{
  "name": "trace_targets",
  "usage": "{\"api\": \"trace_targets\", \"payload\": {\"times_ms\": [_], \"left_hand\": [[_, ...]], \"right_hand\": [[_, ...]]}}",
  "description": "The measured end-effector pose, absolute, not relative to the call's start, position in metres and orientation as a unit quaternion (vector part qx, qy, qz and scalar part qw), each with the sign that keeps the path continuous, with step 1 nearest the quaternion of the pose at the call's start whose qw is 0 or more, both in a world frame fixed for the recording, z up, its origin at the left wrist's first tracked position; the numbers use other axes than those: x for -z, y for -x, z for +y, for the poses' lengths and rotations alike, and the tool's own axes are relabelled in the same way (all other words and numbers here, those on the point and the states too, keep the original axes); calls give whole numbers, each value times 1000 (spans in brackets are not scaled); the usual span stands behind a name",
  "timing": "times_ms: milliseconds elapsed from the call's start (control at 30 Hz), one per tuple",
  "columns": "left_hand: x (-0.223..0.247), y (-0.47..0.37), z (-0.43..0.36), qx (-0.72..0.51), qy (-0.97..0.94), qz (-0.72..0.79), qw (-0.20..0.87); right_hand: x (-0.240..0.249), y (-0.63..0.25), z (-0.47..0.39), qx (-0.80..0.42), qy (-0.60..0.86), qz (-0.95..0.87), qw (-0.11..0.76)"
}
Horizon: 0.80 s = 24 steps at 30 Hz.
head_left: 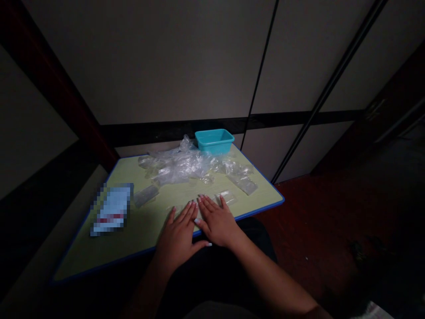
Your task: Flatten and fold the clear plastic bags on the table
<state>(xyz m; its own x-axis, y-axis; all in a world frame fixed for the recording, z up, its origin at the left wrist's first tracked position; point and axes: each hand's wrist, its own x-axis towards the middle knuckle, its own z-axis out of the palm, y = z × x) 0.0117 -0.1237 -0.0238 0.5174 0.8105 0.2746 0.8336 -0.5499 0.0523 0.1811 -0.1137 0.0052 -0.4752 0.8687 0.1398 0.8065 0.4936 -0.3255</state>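
Observation:
Both hands lie palm down at the front edge of a pale yellow-green table [146,235], side by side with fingertips close together. My left hand [177,237] is flat with its thumb stretched out, partly over a clear plastic piece. My right hand [215,219] rests flat too, its fingers over or beside a clear plastic bag [227,196]; how much lies under the palms is hidden. A heap of crumpled clear plastic bags [182,166] spreads beyond the hands. A flattened clear bag [244,184] lies to the right, and a folded greyish plastic piece [146,196] to the left.
A turquoise plastic basin [215,141] stands at the table's back right corner, against the bags. On the left lies a blurred-out blue and white packet [113,208]. Cabinet panels [172,62] rise behind the table; dark reddish floor [305,221] shows at right.

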Motion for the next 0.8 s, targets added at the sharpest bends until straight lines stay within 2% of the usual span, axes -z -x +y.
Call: {"api": "trace_targets", "payload": {"times_ms": [467, 800], "left_hand": [[17, -14, -126, 104, 863, -493, 39], [18, -13, -126, 87, 859, -503, 35]], "right_hand": [[-3, -237, -88, -69, 609, -786, 84], [6, -237, -84, -51, 666, -742, 57]]}}
